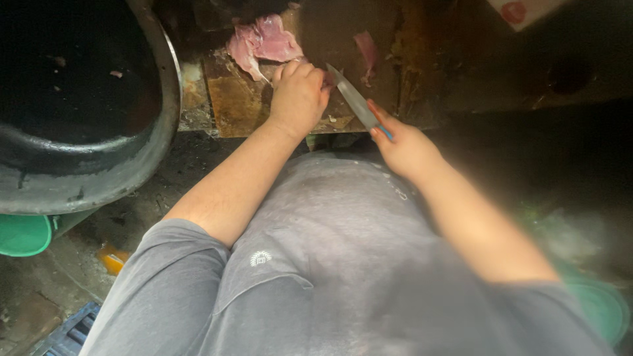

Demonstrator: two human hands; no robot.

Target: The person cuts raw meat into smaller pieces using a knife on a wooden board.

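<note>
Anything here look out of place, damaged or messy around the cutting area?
Yes. The wooden cutting board is badly worn and stained, its near edge ragged. One strip of raw meat lies apart from the main pile. The left hand presses down beside the knife held by the right hand.

Dim, murky light (edges blurred, corners dark).

A single head-worn camera looks steeply down the person's own grey-shirted chest and both forearms, facing forward to the near edge of a worn wooden chopping board [237, 105] at the top of the view. It sits close, so the torso fills the lower half. A large dark metal pan [99, 178] crowds the upper left corner.
</note>
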